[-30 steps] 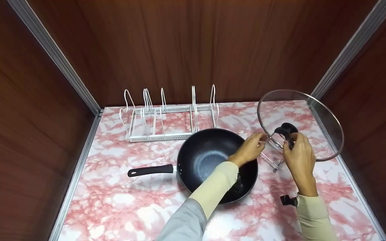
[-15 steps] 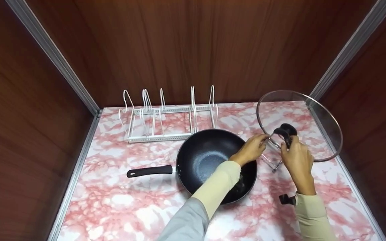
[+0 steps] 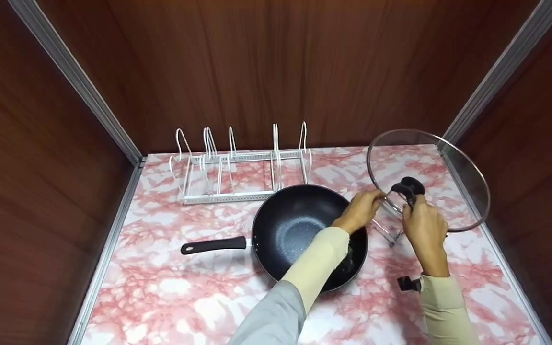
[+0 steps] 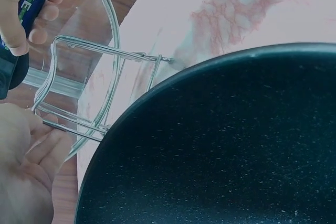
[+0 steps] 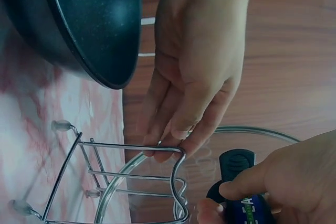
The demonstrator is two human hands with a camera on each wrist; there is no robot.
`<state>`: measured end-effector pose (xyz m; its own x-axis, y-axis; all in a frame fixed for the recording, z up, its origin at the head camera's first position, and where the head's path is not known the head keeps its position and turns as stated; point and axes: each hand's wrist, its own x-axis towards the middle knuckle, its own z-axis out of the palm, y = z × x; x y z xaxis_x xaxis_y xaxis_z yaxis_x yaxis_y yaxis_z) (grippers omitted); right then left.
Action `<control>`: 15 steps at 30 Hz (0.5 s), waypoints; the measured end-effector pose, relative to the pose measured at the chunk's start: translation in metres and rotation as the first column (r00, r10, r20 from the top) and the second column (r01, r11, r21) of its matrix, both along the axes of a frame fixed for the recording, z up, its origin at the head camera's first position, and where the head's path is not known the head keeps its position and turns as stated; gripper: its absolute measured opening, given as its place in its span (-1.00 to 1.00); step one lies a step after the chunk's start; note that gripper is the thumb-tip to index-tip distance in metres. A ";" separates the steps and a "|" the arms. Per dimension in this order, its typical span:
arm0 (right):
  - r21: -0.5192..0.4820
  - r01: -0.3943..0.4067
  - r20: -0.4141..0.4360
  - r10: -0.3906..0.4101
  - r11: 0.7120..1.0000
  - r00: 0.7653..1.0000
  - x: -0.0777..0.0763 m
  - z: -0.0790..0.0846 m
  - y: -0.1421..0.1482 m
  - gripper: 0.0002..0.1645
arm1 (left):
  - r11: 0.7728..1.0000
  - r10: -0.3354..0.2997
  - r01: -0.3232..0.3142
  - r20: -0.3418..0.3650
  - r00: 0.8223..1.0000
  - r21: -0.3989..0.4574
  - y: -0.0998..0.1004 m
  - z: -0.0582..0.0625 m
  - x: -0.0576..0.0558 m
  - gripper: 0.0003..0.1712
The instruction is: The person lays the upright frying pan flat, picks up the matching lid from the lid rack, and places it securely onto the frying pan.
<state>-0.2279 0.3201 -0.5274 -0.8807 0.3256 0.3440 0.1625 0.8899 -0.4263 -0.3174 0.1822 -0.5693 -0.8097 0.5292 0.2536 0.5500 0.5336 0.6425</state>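
My left hand [image 3: 361,210] pinches the top bend of a small metal wire stand [image 5: 131,146] with thumb and fingertips. A large round glass lid [image 3: 453,177] with a metal rim leans upright in that stand. Around the lid's black handle [image 3: 404,189], which carries a blue label in both wrist views, my right hand [image 3: 425,229] curls its fingers and thumb. Below my left forearm lies a black wok [image 3: 300,225], its long handle [image 3: 216,244] pointing left. The sleeve hides part of the wok's inside.
A white wire rack [image 3: 230,197] with several upright loops stands at the back left, close behind the wok. Brown wood-grain panels [image 3: 257,72] enclose the pink and white marbled tabletop [image 3: 175,287] at the back and sides.
My left forearm has shifted slightly to the right over the wok. Both hands, the lid and the stand keep almost the same places.
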 end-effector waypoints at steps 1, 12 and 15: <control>0.008 0.000 -0.009 0.000 1.000 1.000 0.000 -0.001 0.000 -0.63 | 1.000 0.013 -0.013 -0.002 1.000 -0.002 0.000 0.000 0.000 -0.74; 0.053 0.017 -0.011 -0.016 0.998 1.000 -0.001 -0.004 0.001 -0.62 | 0.992 0.105 -0.107 -0.037 0.994 -0.065 0.006 0.003 0.000 -0.74; 0.064 0.016 -0.023 -0.015 0.998 1.000 -0.001 -0.005 0.002 -0.63 | 0.992 0.110 -0.113 -0.043 0.993 -0.060 0.007 0.003 -0.001 -0.76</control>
